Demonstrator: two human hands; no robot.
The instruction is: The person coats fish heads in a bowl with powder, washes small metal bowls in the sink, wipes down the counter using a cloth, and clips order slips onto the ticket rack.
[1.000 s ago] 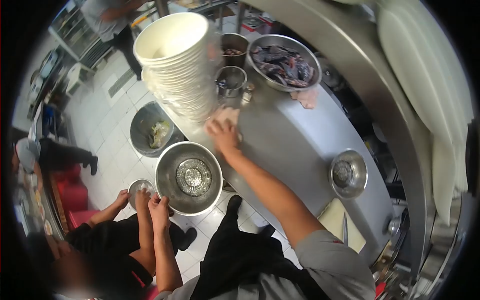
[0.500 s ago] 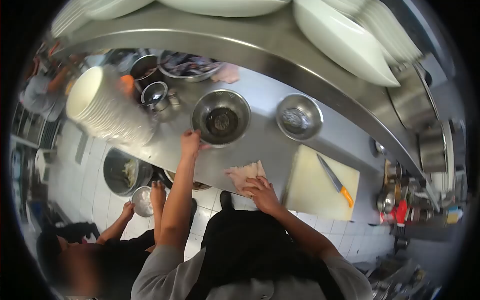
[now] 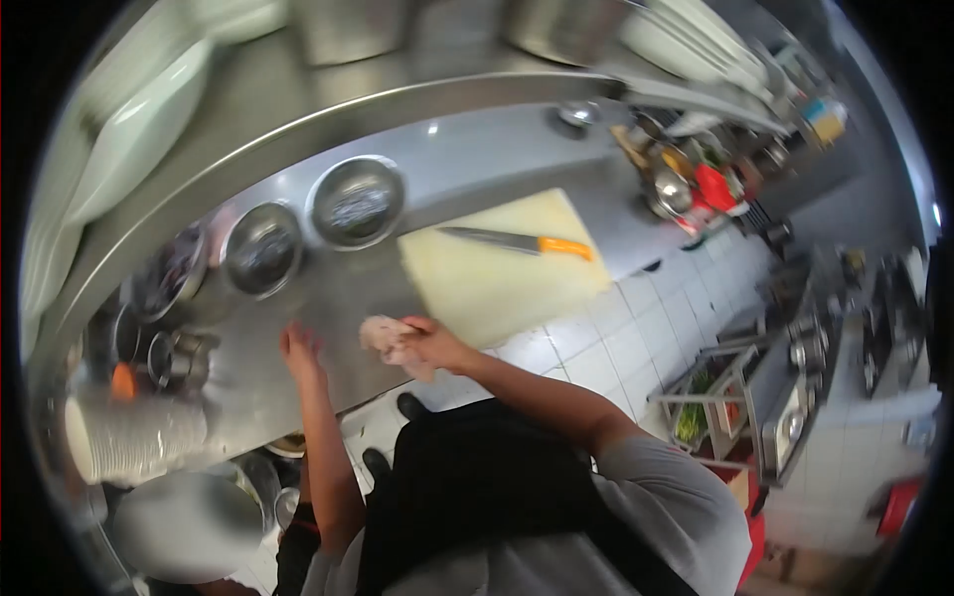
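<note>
My right hand (image 3: 429, 343) is closed round a limp, pale pink piece of raw meat (image 3: 383, 336) that looks like chicken. It hangs bunched just above the steel counter, left of the white cutting board (image 3: 477, 288). On that board lies a knife (image 3: 497, 239) with an orange handle, its blade pointing left. My left hand (image 3: 301, 350) is over the counter with loosely bent fingers slightly apart and nothing visible in them. Beyond it stands a steel colander (image 3: 262, 250), apart from the fingers. To its right is a steel bowl (image 3: 357, 203) with something shiny inside.
A stack of white containers (image 3: 134, 437) in plastic wrap stands at the counter's left end, near steel pots (image 3: 182, 358). A steel shelf (image 3: 397, 99) with white dishes overhangs the back. Another person is low at the left, mostly hidden behind a blurred patch.
My view has swung right. My right hand has picked up the meat from the counter and bunched it. My left hand has let go of the colander, which sits nearer the bowl.
</note>
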